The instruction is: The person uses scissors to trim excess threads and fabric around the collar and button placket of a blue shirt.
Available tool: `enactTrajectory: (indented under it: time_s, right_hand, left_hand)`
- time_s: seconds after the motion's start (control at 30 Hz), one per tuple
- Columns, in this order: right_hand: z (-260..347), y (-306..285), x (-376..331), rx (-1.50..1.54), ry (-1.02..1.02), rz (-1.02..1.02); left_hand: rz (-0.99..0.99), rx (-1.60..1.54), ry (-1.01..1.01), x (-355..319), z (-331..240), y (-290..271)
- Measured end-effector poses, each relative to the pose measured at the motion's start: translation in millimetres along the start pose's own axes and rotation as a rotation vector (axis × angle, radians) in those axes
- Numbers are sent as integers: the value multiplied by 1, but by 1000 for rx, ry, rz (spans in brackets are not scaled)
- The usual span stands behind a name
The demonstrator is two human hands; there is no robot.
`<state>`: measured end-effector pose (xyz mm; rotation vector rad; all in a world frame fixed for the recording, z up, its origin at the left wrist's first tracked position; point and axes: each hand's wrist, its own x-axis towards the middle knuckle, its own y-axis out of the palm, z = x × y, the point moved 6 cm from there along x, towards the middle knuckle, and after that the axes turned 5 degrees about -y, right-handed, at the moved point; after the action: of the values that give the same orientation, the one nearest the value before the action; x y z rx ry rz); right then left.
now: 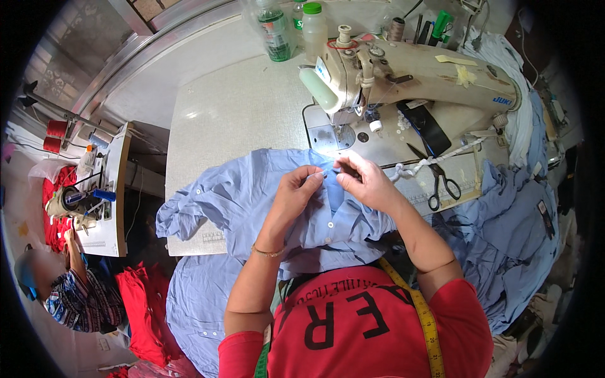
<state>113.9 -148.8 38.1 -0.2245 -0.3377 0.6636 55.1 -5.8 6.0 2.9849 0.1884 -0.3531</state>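
Observation:
A light blue button-up shirt [246, 189] lies across the front of the sewing table and down over my lap. My left hand [299, 189] pinches the fabric by the collar, thumb against the fingers. Close beside it, my right hand [367, 181] is also closed in a pinch on the same part of the shirt. Anything smaller between the fingertips is too small to make out. Just beyond my hands stands the beige sewing machine [416, 85], its needle area lit. Black scissors [439, 179] rest to the right of my right hand.
A black phone-like slab [425, 129] and small white buttons [403, 121] lie beside the machine. Bottles [314, 31] stand at the back. More blue garments [498, 233] are heaped at right. A yellow tape measure [428, 321] hangs over me. At far left, another person [79, 290] works.

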Motion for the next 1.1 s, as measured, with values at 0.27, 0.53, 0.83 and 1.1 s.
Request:
enactTrajectory:
  time_s: [0.27,0.53,0.83,1.1]
  right_hand:
    - [17,9,-4,-207,-41,64]
    - [14,11,-2,-216,-54,51]
    - [12,11,-2,-216,-70,27]
    - [12,12,-2,-264,-107,0]
  left_hand:
    - [35,-56,18,0,1,-5]
    - [33,-59,4,-1,0,-5]
    - [34,-48,12,0,2,-6]
    - [31,-49,5,1,4,-5]
